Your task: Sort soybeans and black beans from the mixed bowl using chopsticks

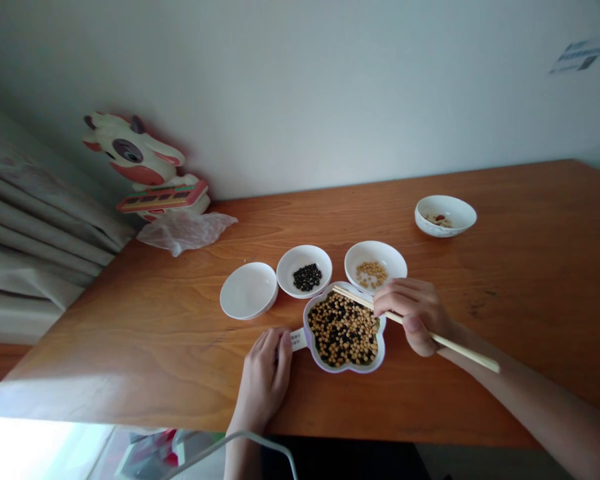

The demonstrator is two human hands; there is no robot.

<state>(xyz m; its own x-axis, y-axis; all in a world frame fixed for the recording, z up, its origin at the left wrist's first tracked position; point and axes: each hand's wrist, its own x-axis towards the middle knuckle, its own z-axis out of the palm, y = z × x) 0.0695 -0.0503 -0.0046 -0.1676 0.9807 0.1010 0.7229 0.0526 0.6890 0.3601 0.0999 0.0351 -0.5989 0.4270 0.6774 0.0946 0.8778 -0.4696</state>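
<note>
My left hand is closed around the handle of a flower-shaped dish with a purple and white rim. Mixed black and yellow beans fill the dish. Wooden chopsticks are in my right hand; their tips lie over the far edge of the beans, and I cannot tell whether they pinch one. Just behind the dish stand three small white bowls: an empty left bowl, a middle bowl with black beans, and a right bowl with yellow beans.
Farther back on the right of the wooden table is another white bowl with a few bits inside. A cow-shaped toy keyboard and a crumpled plastic bag sit at the back left. A grey cable crosses the front.
</note>
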